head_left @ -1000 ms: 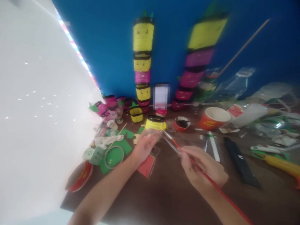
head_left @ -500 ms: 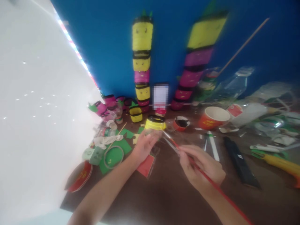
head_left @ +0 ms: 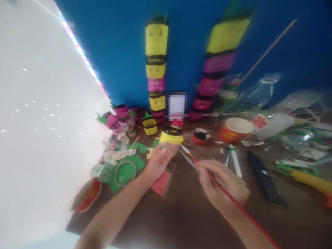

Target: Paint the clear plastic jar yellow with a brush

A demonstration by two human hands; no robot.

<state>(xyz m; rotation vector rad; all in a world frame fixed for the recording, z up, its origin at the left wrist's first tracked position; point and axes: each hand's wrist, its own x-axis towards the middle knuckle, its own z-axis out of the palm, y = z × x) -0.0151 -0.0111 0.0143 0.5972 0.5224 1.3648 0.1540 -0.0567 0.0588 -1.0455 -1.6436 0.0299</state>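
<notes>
My right hand (head_left: 223,185) is closed in a pinch round a long red-handled paintbrush (head_left: 241,211), whose tip points up and left toward my left hand. My left hand (head_left: 160,159) has its fingers curled round a clear plastic piece (head_left: 169,148) just in front of a yellow piece with a black rim (head_left: 171,136). Both hands hover over a brown table (head_left: 181,214). A small red cup with black paint (head_left: 200,136) sits just beyond the brush tip. The picture is blurred.
Stacks of yellow and pink painted pieces (head_left: 156,65) lean on the blue wall. An orange paper cup (head_left: 234,129), clear bottles (head_left: 259,95), a black flat box (head_left: 264,180), a white marker (head_left: 235,160), green foam with a tape ring (head_left: 126,173) and a red bowl (head_left: 86,195) lie around.
Both hands hold nearly the same pose; the view has shifted very slightly.
</notes>
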